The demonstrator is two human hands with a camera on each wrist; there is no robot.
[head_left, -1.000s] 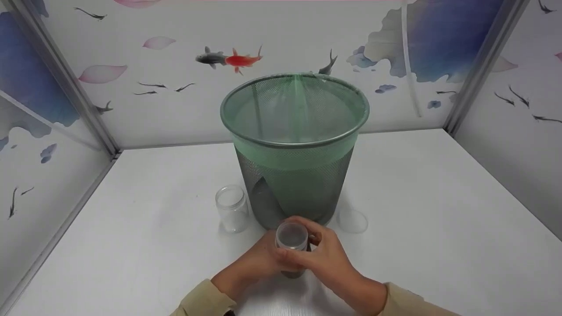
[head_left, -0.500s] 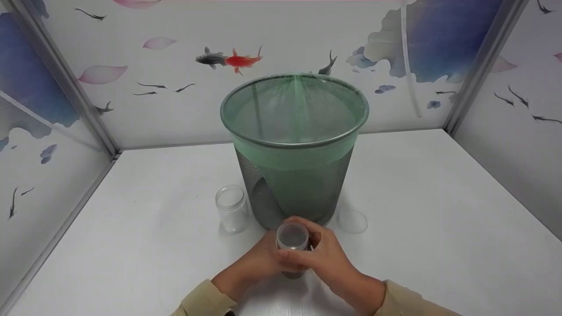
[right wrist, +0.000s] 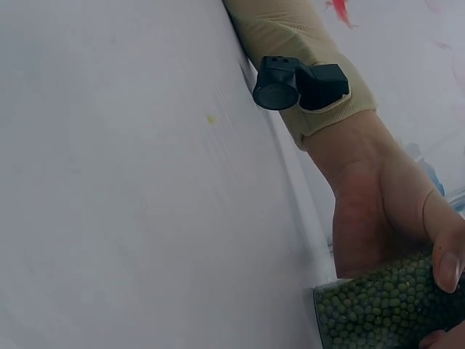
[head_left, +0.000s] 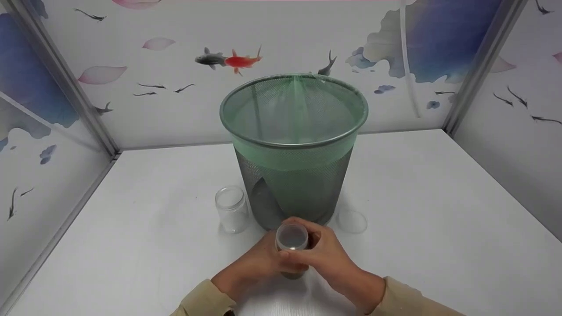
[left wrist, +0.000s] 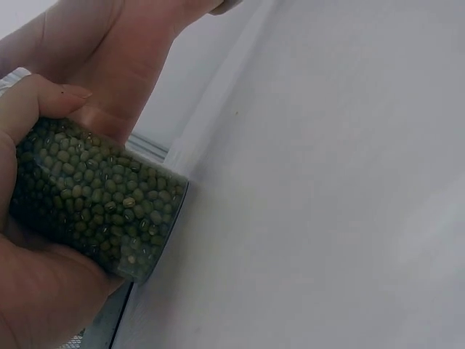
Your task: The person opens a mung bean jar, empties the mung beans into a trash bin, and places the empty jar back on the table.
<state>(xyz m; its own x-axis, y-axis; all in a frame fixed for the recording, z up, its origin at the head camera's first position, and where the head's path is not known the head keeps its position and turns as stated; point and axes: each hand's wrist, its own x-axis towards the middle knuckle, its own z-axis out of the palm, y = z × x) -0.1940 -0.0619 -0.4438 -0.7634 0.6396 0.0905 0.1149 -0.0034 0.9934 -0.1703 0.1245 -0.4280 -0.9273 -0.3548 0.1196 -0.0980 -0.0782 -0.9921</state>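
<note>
A clear jar of green mung beans [left wrist: 98,193] is held between both hands in front of the bin. In the head view, only the translucent round top [head_left: 292,237] and a bit of the base show. My left hand [head_left: 262,258] grips the jar's body, its thumb lying across the side in the right wrist view. Fingers and thumb of my right hand [head_left: 330,256] curl round the upper end, just below the rim. Whether a lid sits on this jar is hard to tell. In the left wrist view, beans fill the visible part of the jar.
A mesh waste bin [head_left: 303,175] with a green liner stands right behind the hands. Left of it is an empty clear jar [head_left: 232,210] without a lid. A clear round disc [head_left: 352,221], like a lid, lies to its right. Printed panels enclose the white table [head_left: 145,228].
Both hands stay almost in place with the jar between them. The right thumb shifts slightly on the jar's near side; everything else stands as before.
</note>
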